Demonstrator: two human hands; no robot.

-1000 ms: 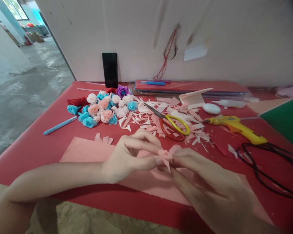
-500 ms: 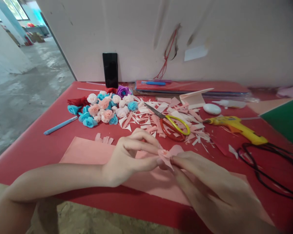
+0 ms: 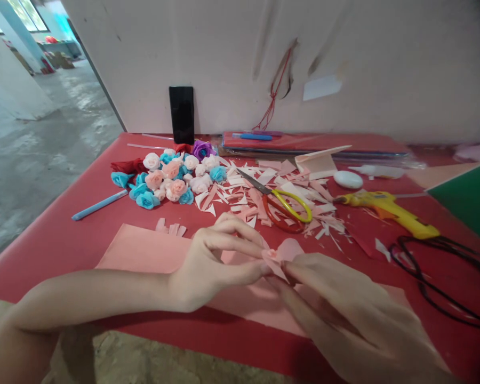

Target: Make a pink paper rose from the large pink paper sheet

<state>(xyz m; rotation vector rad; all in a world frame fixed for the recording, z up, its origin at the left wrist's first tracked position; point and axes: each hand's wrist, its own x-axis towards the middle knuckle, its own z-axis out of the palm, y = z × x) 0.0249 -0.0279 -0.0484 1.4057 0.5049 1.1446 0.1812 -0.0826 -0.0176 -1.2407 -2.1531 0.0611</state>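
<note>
A small pink paper flower [image 3: 272,257] is pinched between both hands over the table. My left hand [image 3: 216,258] grips its left side between thumb and fingers. From the right, my right hand [image 3: 340,304] closes on its lower right edge, the fingertips partly hidden. A rounded petal stands up at the flower's far side. Beneath my hands lies a flat sheet of pink paper [image 3: 144,250], partly covered by my arms. Scissors [image 3: 282,200] with one yellow and one red handle rest just beyond, on pink and white paper scraps [image 3: 244,200].
Finished paper roses [image 3: 176,186] in several colours lie at the back left, near a blue pen [image 3: 100,205]. A black phone [image 3: 182,114] leans on the wall. At right are a yellow glue gun [image 3: 392,210] with a black cord [image 3: 420,288] and a white oval object [image 3: 348,179].
Both hands have shifted slightly, and the flower has moved a little to the right and down. The petal at its far side shows more. Both hands still hold it.
</note>
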